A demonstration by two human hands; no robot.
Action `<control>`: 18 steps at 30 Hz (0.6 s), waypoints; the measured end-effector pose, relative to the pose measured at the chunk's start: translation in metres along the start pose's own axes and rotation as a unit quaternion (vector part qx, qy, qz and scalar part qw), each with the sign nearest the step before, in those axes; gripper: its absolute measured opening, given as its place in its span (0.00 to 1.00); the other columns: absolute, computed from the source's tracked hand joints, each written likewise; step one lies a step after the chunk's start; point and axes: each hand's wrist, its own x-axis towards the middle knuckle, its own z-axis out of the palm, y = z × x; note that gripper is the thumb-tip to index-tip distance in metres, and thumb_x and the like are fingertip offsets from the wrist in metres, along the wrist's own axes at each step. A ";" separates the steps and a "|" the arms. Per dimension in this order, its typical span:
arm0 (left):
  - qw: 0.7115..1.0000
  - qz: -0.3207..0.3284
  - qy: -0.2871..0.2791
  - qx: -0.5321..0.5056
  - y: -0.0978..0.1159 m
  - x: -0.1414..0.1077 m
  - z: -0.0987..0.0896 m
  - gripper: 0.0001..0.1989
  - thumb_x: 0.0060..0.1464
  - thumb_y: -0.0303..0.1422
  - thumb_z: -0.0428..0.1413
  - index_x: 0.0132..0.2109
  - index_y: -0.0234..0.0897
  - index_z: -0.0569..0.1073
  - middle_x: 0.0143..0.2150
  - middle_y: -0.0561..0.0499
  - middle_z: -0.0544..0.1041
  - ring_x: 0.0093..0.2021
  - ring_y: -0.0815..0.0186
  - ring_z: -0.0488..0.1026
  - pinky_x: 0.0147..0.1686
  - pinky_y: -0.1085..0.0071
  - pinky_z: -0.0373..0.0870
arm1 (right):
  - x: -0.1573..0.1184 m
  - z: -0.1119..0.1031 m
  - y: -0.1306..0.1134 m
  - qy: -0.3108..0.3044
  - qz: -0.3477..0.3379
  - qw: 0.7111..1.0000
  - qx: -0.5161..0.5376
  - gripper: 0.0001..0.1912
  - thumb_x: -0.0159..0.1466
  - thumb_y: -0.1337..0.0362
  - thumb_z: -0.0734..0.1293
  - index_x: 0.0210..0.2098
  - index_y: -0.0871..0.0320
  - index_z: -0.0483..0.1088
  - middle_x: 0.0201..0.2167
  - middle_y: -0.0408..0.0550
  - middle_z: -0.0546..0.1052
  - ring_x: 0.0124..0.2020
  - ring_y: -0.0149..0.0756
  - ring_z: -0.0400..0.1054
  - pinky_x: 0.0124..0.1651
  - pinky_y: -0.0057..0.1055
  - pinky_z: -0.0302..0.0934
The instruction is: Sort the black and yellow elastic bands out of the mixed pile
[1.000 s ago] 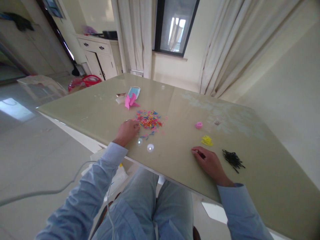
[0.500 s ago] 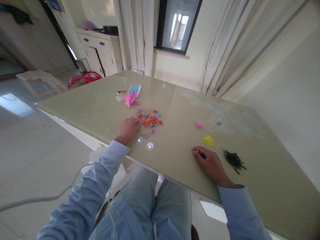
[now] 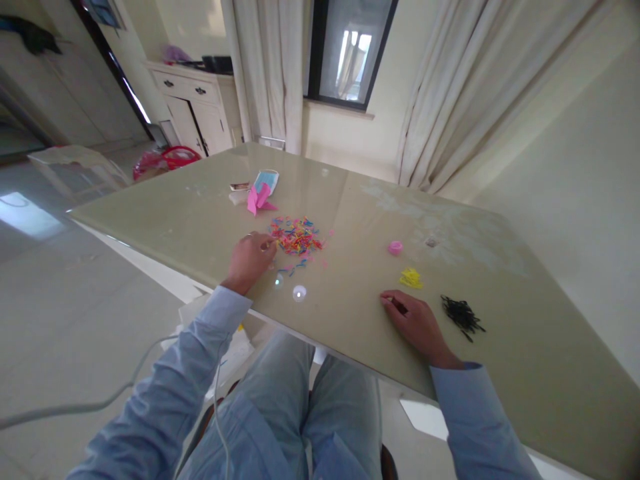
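A loose heap of small, thin, multicoloured pieces (image 3: 299, 238) lies on the table left of centre; they look like tiny bands, but their kind is too small to tell. My left hand (image 3: 250, 259) is closed in a pinch at the heap's left edge, and what its fingertips hold, if anything, does not show. Resting on the table to the right, my right hand (image 3: 414, 323) is curled with thumb and forefinger together; its contents are hidden. Just beyond it lies a small yellow pile (image 3: 411, 278). A pile of thin black strips (image 3: 461, 316) sits to its right.
A pink coiled item (image 3: 395, 248) and a small greyish pile (image 3: 431, 243) lie farther back. Behind the heap are a pink folded paper (image 3: 259, 199) and a blue face mask (image 3: 266, 180). Two small clear round things (image 3: 299, 293) lie near the front edge. A cable (image 3: 75, 405) hangs at left.
The whole view has shifted slightly, so the things on the table appear a little farther left. Both hands stay in nearly the same places, still closed.
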 end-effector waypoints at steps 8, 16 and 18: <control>0.997 0.006 -0.046 0.059 -0.007 0.003 -0.001 0.15 0.56 0.34 0.50 0.39 0.38 0.83 0.40 0.44 0.79 0.39 0.58 0.76 0.36 0.68 0.68 | -0.001 0.000 0.000 0.002 -0.004 1.000 0.002 0.17 0.65 0.55 0.60 0.40 0.56 0.77 0.31 0.49 0.81 0.30 0.39 0.74 0.37 0.33 0.66; 0.992 0.019 0.015 -0.122 -0.003 -0.006 -0.006 0.13 0.53 0.36 0.55 0.36 0.37 0.83 0.31 0.47 0.79 0.30 0.64 0.73 0.32 0.71 0.67 | -0.001 0.001 0.000 0.004 -0.003 1.000 -0.003 0.17 0.65 0.55 0.60 0.40 0.57 0.77 0.31 0.49 0.81 0.30 0.39 0.74 0.37 0.33 0.66; 0.979 0.036 0.035 -0.200 0.004 -0.017 -0.011 0.12 0.53 0.37 0.57 0.35 0.37 0.83 0.31 0.49 0.79 0.29 0.66 0.72 0.31 0.72 0.67 | -0.001 0.000 0.000 0.002 -0.006 1.000 -0.001 0.17 0.65 0.56 0.60 0.40 0.57 0.77 0.31 0.49 0.81 0.30 0.38 0.74 0.37 0.32 0.66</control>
